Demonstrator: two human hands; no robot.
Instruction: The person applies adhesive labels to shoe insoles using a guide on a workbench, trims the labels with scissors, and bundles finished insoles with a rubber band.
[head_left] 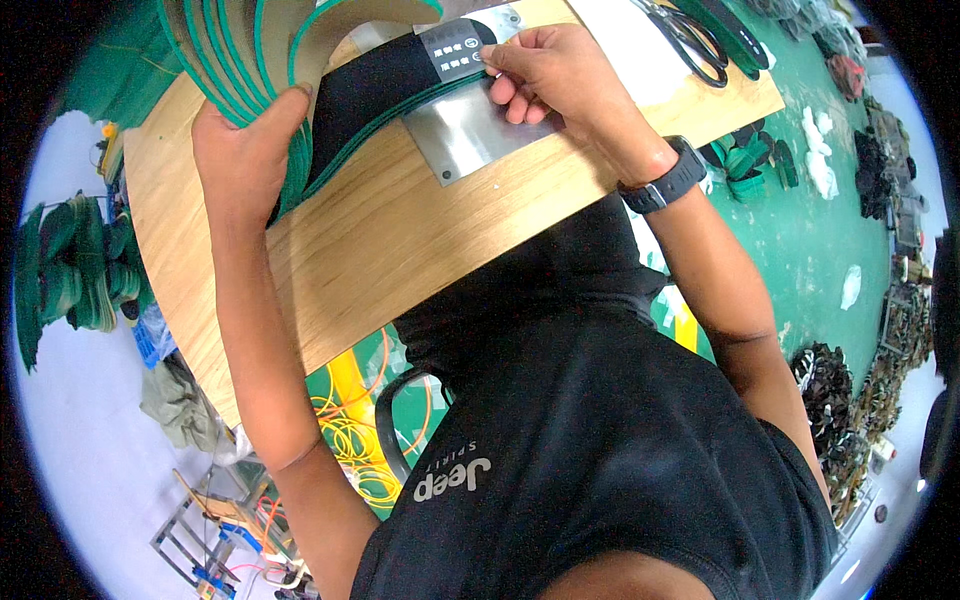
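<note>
Pinching a grey label point(455, 48) at upper centre, the right hand point(555, 80) presses it onto a black strip point(375, 85) over a metal plate point(470, 135). Left hand point(245, 150) grips green-edged strips point(215, 50), upper left, on the table point(370, 240). Scissors point(695, 40) upper right.

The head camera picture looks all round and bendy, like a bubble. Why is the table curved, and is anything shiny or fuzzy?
In the head view, the fisheye lens bends the wooden table edges toward the rim, and the corners go black. The metal plate gives a soft pale glare. The left hand and right hand look sharp; the floor clutter near the rim looks squashed and smeary.
</note>
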